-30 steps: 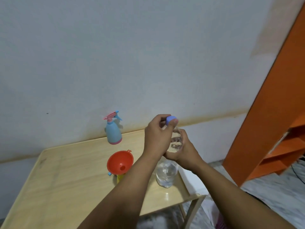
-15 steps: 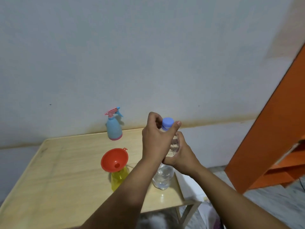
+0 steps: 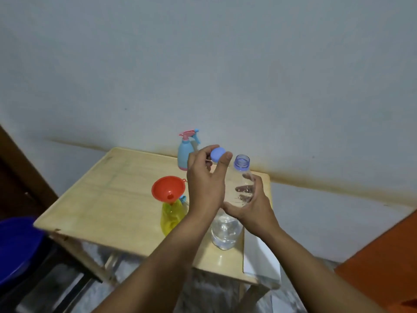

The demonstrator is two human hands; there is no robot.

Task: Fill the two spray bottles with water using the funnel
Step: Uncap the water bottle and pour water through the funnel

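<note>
Head view: we see a small wooden table (image 3: 108,195) in the middle of the frame, set against a pale wall (image 3: 203,64). Just right of centre, our right hand (image 3: 252,206) wraps around the middle of a clear water bottle (image 3: 225,231), fingers curled behind it and thumb across the front; the bottle stands upright, water in its lower part, its base at or just above the table, we cannot tell which. Its threaded mouth at the top is uncovered. Our left hand (image 3: 206,184) is just left of the bottle's neck, thumb and forefinger pinched on a pale blue cap (image 3: 217,154), the other fingers loosely curled. The cap sits beside the mouth and apart from it.

Left of the hands, a yellow spray bottle (image 3: 171,216) stands on the table without its sprayer head, an orange funnel (image 3: 168,188) seated in its neck. A blue spray bottle (image 3: 185,154) with a pink and blue trigger head stands at the far edge of the table near the wall, partly behind our left hand.

At the lower left of the frame a dark blue basin (image 3: 15,249) shows at the edge. An orange surface (image 3: 383,267) fills the lower right corner.
</note>
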